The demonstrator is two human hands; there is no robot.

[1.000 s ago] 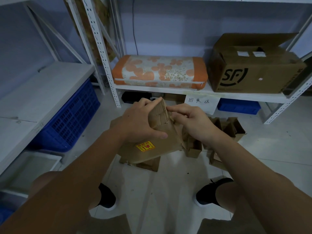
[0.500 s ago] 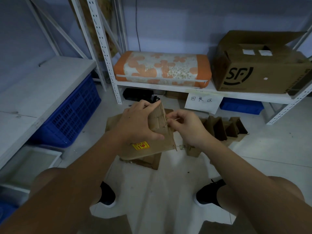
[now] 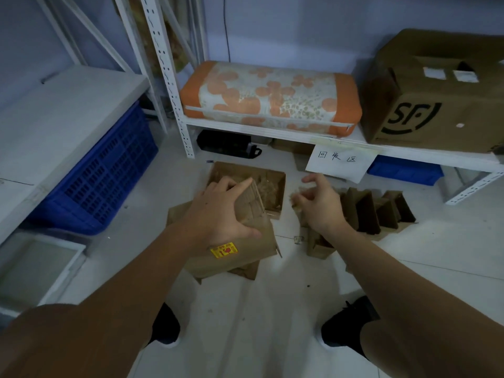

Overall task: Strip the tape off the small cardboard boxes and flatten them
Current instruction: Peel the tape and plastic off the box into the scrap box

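Observation:
My left hand [image 3: 218, 216] grips a small brown cardboard box [image 3: 252, 204] from the left, holding it tilted above the floor. My right hand [image 3: 320, 207] is off to its right, clear of the box, thumb raised and fingers curled on a small brownish wad of tape [image 3: 296, 200]. Below the left hand lies a pile of flattened cardboard [image 3: 245, 257] with a yellow sticker [image 3: 224, 250]. Several more small boxes [image 3: 368, 211] stand on the floor to the right, partly hidden by my right arm.
An open shallow carton [image 3: 278, 184] with tape scraps sits behind the held box. A white shelf rack [image 3: 272, 132] carries an orange flowered cushion [image 3: 270, 98] and a big SF carton [image 3: 433, 99]. A blue crate [image 3: 103, 175] stands at left. My shoes [image 3: 346, 326] rest on white tiles.
My right hand has pulled away from the box to the right, taking the tape with it. The left hand keeps its grip. The view has tilted down and nearer the floor.

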